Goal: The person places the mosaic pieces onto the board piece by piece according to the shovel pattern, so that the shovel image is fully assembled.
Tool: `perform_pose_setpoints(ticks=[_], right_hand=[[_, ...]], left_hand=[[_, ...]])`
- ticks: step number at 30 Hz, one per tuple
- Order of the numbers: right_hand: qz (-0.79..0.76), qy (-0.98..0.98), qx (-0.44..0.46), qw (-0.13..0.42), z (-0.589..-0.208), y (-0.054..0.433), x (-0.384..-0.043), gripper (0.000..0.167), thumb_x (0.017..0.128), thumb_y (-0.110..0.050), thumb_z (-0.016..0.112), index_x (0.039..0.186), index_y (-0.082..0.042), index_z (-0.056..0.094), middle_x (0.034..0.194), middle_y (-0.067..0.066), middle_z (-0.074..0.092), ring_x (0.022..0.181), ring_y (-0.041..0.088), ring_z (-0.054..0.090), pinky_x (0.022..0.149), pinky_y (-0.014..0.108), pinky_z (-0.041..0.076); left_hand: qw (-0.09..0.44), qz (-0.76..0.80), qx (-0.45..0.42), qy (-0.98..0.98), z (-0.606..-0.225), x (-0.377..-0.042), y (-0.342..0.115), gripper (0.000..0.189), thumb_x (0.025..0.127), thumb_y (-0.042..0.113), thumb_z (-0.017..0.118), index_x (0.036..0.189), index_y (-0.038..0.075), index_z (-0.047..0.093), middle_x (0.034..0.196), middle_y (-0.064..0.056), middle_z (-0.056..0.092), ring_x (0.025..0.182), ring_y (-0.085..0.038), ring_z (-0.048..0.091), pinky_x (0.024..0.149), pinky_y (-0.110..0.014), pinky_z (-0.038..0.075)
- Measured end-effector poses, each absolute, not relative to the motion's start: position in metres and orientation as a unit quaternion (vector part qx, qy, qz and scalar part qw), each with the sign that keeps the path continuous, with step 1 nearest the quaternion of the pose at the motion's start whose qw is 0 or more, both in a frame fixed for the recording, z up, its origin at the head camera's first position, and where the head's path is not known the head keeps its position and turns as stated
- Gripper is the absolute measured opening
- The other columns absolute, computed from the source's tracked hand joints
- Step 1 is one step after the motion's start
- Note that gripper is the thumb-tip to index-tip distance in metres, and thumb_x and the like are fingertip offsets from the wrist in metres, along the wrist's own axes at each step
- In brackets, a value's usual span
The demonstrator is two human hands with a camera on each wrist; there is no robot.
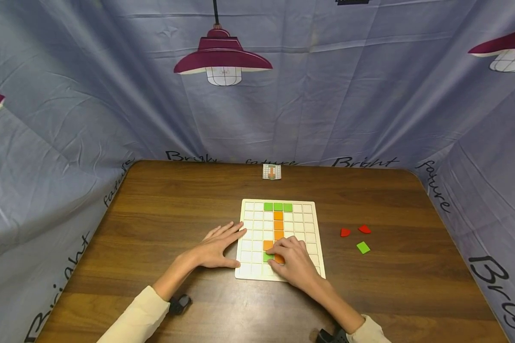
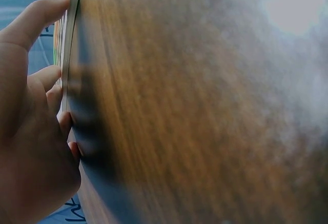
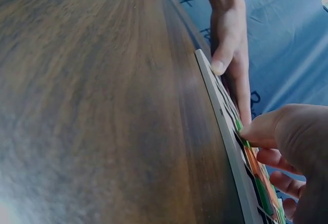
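Note:
A white square grid board (image 1: 246, 243) lies on the wooden table. My left hand (image 1: 216, 248) is spread flat beside it, fingertips and thumb at its left edge; the left wrist view shows the thumb (image 2: 48, 9) against that edge. Over the lower middle of the board, my right hand (image 1: 298, 264) pinches a green square tile (image 1: 267, 257) between thumb and index finger, low in a grid cell. Just above this tile sits an orange tile (image 1: 268, 245). A column of orange tiles (image 1: 279, 225) runs down from three green tiles (image 1: 278, 206) near the top; my right hand partly hides its lower end.
To the right of the board lie two red quarter-round pieces (image 1: 345, 232) and a loose green tile (image 1: 363, 247). A small pattern card (image 1: 272, 172) is at the table's back edge, before a blue-grey curtain (image 1: 283, 109).

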State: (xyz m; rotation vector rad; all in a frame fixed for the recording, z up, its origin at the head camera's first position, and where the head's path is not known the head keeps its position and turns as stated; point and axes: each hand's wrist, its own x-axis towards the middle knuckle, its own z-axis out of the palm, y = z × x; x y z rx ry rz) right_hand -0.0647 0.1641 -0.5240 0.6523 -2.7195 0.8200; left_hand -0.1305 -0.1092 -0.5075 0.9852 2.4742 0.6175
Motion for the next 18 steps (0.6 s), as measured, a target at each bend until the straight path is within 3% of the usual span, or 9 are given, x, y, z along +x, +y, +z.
perform_pose_setpoints(ticks=[10, 18], right_hand=[[0.321, -0.911, 0.225, 0.128, -0.523, 0.174, -0.063, 0.021, 0.078, -0.015, 0.085, 0.098, -0.015, 0.079, 0.096, -0.007, 0.066, 0.089, 0.014, 0.051, 0.075, 0.036, 0.036], [0.358, -0.904, 0.158, 0.17, -0.517, 0.225, -0.063, 0.025, 0.076, -0.003, 0.084, 0.1, -0.007, 0.078, 0.101, 0.003, 0.069, 0.099, 0.025, 0.055, 0.084, 0.044, 0.037]], left_hand=[[0.203, 0.221, 0.352, 0.887, -0.509, -0.131, -0.109, 0.093, 0.087, 0.051, 0.07, 0.16, 0.017, 0.024, 0.166, -0.003, 0.013, 0.152, -0.028, 0.005, 0.117, -0.055, 0.007], [0.202, 0.217, 0.355, 0.887, -0.507, -0.131, -0.109, 0.093, 0.087, 0.051, 0.07, 0.161, 0.017, 0.023, 0.166, -0.003, 0.013, 0.152, -0.028, 0.006, 0.117, -0.055, 0.008]])
